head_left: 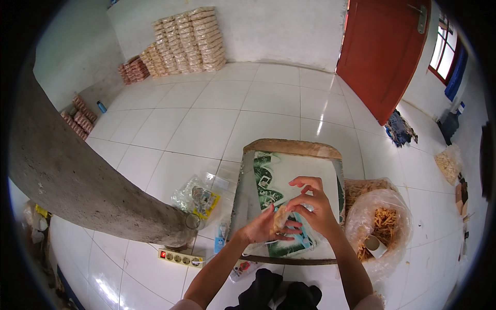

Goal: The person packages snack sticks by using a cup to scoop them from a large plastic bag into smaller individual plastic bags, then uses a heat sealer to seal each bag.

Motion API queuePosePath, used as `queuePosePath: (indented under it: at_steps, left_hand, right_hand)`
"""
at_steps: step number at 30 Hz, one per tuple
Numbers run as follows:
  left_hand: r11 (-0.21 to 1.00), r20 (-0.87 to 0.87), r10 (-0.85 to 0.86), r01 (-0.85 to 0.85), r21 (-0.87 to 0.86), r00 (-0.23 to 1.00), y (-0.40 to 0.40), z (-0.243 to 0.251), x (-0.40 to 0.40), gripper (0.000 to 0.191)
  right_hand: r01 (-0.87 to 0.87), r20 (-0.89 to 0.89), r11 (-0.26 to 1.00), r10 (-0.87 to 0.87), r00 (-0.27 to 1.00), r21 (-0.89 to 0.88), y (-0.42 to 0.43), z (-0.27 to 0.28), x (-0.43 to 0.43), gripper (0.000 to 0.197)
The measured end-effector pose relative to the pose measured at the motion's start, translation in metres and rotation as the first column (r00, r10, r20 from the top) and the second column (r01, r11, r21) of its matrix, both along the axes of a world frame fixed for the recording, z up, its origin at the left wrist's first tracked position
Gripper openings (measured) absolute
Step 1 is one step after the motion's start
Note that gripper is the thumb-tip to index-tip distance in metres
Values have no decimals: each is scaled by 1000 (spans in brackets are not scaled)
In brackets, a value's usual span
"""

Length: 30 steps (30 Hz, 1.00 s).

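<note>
A small clear plastic packet [279, 220] with beige contents rests between the thumb and fingers of my left hand [263, 228]. My right hand [314, 207] comes from the other side, its fingertips at the packet's upper edge. Whether they pinch it is hard to see. Beneath both hands lies a light-blue object [304, 234], mostly hidden, with a white cord [267, 243] close by. These are above a low table [292, 145] with a wooden edge, covered by a green and white printed sheet [302, 166].
To the right stands an open plastic bag [399, 236] of stick-shaped snacks, with a white cup [375, 247] inside. Left are clear plastic bags [186, 195], a concrete pillar [97, 186] and a power strip [180, 258]. Stacked packs [190, 42] line the far wall near a red door [381, 54].
</note>
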<state>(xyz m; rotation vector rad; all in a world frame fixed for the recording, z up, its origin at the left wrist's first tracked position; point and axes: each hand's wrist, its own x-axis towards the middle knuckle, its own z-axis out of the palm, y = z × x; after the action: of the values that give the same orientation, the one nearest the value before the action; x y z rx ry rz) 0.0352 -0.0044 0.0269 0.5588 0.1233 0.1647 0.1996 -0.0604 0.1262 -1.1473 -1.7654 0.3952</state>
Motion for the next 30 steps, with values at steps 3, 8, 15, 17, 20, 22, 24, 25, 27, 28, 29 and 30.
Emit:
queuePosePath:
  at_steps: [3, 8, 15, 17, 20, 22, 24, 25, 27, 28, 29, 30]
  left_hand:
    - [986, 71, 159, -155, -53, 985, -5, -19, 1, 59]
    - [682, -145, 730, -724, 101, 668, -1, -29, -13, 47]
    - [415, -230, 909, -792, 447, 347, 0, -38, -26, 34]
    - [397, -228, 918, -787, 472, 325, -1, -41, -30, 35]
    - [360, -220, 931, -823, 439, 290, 1, -43, -29, 41]
    - [351, -210, 935, -818, 455, 285, 2, -44, -30, 40]
    - [348, -218, 936, -822, 451, 277, 3, -44, -29, 40]
    - [347, -224, 936, -825, 446, 272, 4, -44, -28, 39]
    - [361, -232, 931, -803, 474, 282, 5, -44, -27, 37]
    - [374, -237, 927, -778, 504, 292, 4, -44, -27, 36]
    - [376, -240, 926, -778, 503, 292, 3, -45, -26, 36]
    - [389, -242, 921, -777, 495, 307, 2, -44, -24, 37]
  right_hand:
    - [5, -155, 1000, -6, 988, -1, 0, -12, 4, 14]
    - [151, -645, 929, -345, 682, -337, -6, -58, -2, 32]
    - [649, 465, 724, -503, 729, -234, -26, -146, -33, 60]
    - [667, 476, 707, -515, 713, -235, -22, -153, -36, 70]
    - [668, 486, 684, -495, 720, -293, -19, -162, -33, 65]
    - [633, 350, 690, -530, 773, -352, -22, -164, -25, 62]
    - [589, 208, 700, -557, 804, -404, -25, -158, -14, 58]
    - [412, -74, 698, -552, 831, -585, -30, -152, -6, 55]
    - [186, -342, 689, -552, 761, -700, -34, -138, -2, 52]
    - [107, -403, 714, -505, 763, -692, -35, -133, -3, 53]
    - [28, -463, 735, -456, 760, -677, -36, -128, -4, 54]
    - [22, -480, 749, -447, 755, -662, -34, -121, -7, 54]
